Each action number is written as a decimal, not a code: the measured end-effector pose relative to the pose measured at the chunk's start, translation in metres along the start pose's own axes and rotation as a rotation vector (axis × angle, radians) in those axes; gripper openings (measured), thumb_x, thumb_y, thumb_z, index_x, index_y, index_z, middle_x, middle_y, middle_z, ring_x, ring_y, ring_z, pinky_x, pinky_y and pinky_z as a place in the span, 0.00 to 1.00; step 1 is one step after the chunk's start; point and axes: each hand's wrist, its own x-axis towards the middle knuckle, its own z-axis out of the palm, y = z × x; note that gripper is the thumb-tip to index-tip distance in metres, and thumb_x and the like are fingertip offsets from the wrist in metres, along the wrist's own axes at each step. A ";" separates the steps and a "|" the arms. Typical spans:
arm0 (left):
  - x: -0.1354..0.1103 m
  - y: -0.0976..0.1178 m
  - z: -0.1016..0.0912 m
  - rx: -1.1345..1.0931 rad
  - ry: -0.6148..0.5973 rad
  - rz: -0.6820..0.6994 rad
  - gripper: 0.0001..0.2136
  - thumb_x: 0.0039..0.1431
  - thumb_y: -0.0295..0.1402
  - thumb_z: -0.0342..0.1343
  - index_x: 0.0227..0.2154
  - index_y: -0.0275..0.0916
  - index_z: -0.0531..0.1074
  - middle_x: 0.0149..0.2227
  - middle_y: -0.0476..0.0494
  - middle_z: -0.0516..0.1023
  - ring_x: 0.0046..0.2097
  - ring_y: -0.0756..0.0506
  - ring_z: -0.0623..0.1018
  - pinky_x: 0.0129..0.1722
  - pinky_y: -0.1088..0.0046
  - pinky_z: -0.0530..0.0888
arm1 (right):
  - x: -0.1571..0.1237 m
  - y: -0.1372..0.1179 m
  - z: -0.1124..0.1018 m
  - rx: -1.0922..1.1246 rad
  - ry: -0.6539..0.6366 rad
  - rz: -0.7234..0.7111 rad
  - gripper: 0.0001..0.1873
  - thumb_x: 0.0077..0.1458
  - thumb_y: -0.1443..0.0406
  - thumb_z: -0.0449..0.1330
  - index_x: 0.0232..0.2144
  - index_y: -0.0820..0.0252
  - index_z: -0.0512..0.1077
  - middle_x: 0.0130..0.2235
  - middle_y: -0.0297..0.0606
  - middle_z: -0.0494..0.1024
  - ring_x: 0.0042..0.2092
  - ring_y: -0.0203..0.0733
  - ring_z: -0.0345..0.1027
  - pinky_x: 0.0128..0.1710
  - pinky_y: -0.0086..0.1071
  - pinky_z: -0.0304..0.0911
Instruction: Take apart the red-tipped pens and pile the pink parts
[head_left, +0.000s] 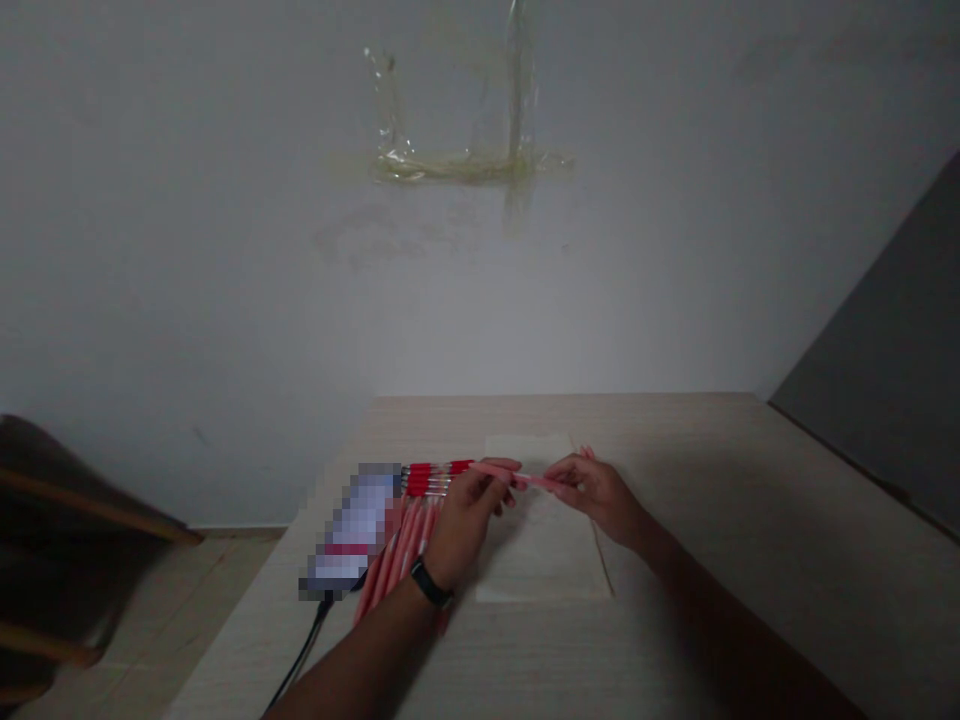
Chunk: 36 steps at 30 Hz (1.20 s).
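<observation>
Your left grip point(480, 500) and right grip point(600, 490) are both narrow, pinching a slender pink pen-like stick point(538, 482) between thumbs and fingers, one at each end; it lies roughly level between them, with a pale stretch showing midway. Below both grips lies a thin, whitish rectangular sheet point(540, 565) with a dark line along its right edge; you cannot tell whether it is a flat sleeve or a single leaf. Just left of your left grip sit short red pieces with silvery ends point(420, 484) in a row; nearer you, slender pink barrels point(397, 560) lie side by side, partly hidden by your left forearm. Farther left is a flat lit-screen device point(349, 535), pixelated, with a black cable point(304, 645). Just beyond your right grip, small pink tips point(587, 453) show. Everything rests on the pale wood-grained surface point(675, 425).
</observation>
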 end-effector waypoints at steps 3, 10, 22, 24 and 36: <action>0.004 0.002 -0.003 -0.096 0.053 -0.025 0.14 0.62 0.42 0.57 0.41 0.36 0.77 0.35 0.42 0.80 0.31 0.49 0.75 0.29 0.73 0.70 | 0.001 0.000 -0.012 0.002 0.014 0.030 0.16 0.59 0.52 0.61 0.40 0.56 0.79 0.36 0.38 0.81 0.34 0.41 0.72 0.55 0.49 0.63; 0.003 0.003 -0.002 -0.160 -0.001 -0.080 0.14 0.62 0.41 0.57 0.41 0.34 0.77 0.35 0.41 0.81 0.31 0.48 0.75 0.29 0.73 0.70 | 0.003 0.011 -0.009 -0.067 0.047 -0.007 0.11 0.58 0.55 0.63 0.32 0.55 0.78 0.31 0.32 0.79 0.32 0.38 0.71 0.63 0.51 0.50; 0.003 0.005 -0.002 -0.189 -0.003 -0.054 0.13 0.62 0.39 0.58 0.42 0.34 0.76 0.36 0.40 0.81 0.30 0.49 0.75 0.28 0.74 0.69 | 0.003 0.003 -0.012 -0.078 -0.009 0.045 0.11 0.61 0.57 0.59 0.38 0.56 0.77 0.34 0.35 0.80 0.36 0.41 0.73 0.64 0.50 0.45; 0.003 0.003 -0.002 -0.192 -0.015 -0.062 0.13 0.62 0.40 0.57 0.42 0.34 0.76 0.36 0.40 0.82 0.30 0.49 0.75 0.28 0.74 0.69 | 0.002 0.003 -0.012 -0.085 -0.006 0.044 0.11 0.61 0.57 0.59 0.37 0.56 0.77 0.34 0.34 0.80 0.36 0.40 0.72 0.64 0.50 0.45; 0.004 -0.001 -0.004 -0.185 -0.047 -0.056 0.13 0.64 0.39 0.56 0.43 0.34 0.75 0.36 0.40 0.81 0.31 0.49 0.75 0.29 0.74 0.69 | 0.001 0.009 -0.007 -0.073 -0.025 0.006 0.10 0.60 0.57 0.60 0.33 0.57 0.74 0.32 0.31 0.76 0.35 0.38 0.70 0.67 0.51 0.32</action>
